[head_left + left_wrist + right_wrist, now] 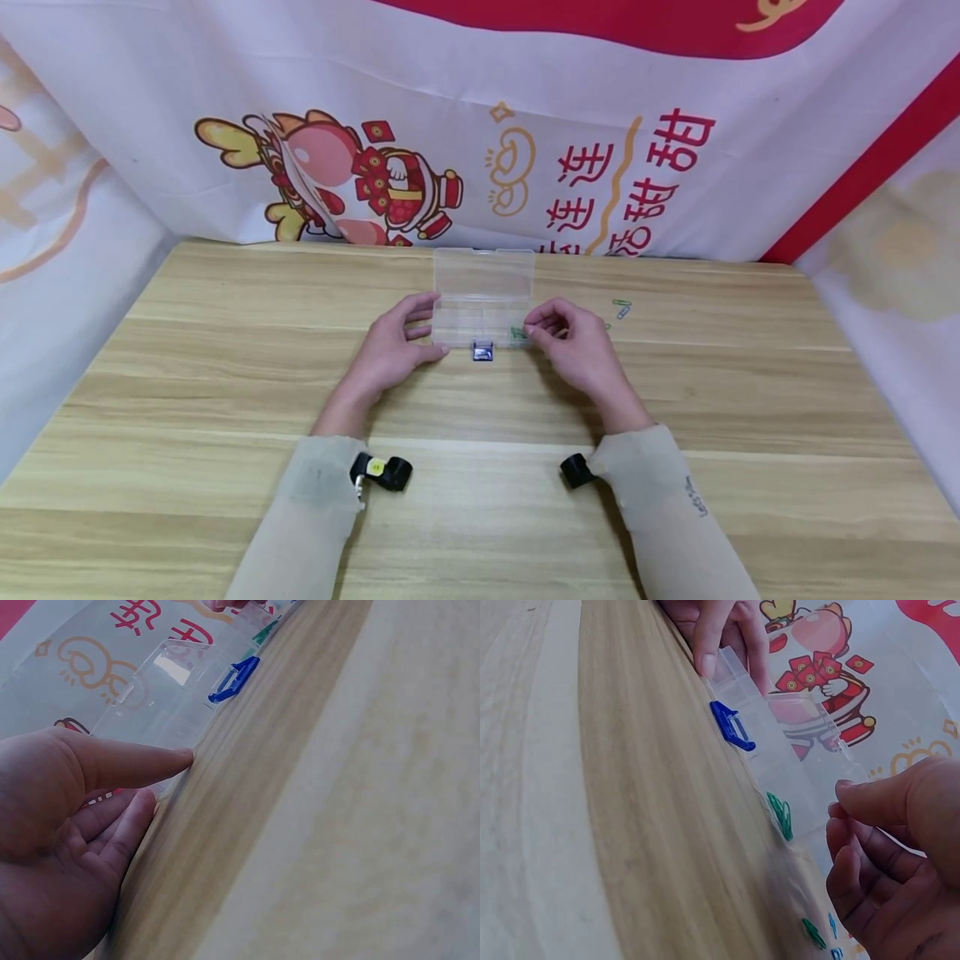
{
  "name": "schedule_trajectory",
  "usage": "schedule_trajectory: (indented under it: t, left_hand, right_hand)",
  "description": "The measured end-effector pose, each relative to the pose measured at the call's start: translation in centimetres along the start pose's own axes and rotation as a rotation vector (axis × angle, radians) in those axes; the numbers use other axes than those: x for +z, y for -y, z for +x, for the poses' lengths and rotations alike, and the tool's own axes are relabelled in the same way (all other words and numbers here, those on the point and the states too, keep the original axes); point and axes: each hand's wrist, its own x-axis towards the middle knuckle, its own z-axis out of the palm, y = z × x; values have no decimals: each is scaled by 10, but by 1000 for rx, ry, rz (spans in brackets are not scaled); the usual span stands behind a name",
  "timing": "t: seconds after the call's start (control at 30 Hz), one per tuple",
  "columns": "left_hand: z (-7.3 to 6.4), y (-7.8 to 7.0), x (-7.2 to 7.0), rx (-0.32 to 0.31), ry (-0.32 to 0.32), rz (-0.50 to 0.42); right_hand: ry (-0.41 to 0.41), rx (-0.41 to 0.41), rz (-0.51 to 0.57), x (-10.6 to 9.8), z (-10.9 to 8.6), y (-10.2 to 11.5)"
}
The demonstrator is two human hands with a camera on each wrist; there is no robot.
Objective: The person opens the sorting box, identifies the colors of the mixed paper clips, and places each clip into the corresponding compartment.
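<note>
Left hand [393, 346] is gripping left end of clear box [459, 321], right hand [576, 343] hovering at box's right end by green paperclips [778, 816], fingertips bunching, can't tell if holding anything.

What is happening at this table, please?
A person's left hand grips the left end of an open clear box. The right hand is at its right end; whether it holds anything is unclear. Green clips lie inside, near that end. Loose clips lie on the table farther right.
</note>
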Motion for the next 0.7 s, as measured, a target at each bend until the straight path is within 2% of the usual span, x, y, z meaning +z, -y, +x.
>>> schedule_trajectory:
  t: [0.17, 0.4, 0.7]
  left_hand:
    - [0, -1, 0, -1, 3, -2]
    - [1, 0, 2, -11, 3, -5]
    - [-1, -1, 0, -6, -1, -2]
  right_hand:
    - [-20, 9, 13, -8, -2, -5]
    - [-44, 23, 1, -26, -4, -23]
    - [-96, 119, -1, -53, -14, -40]
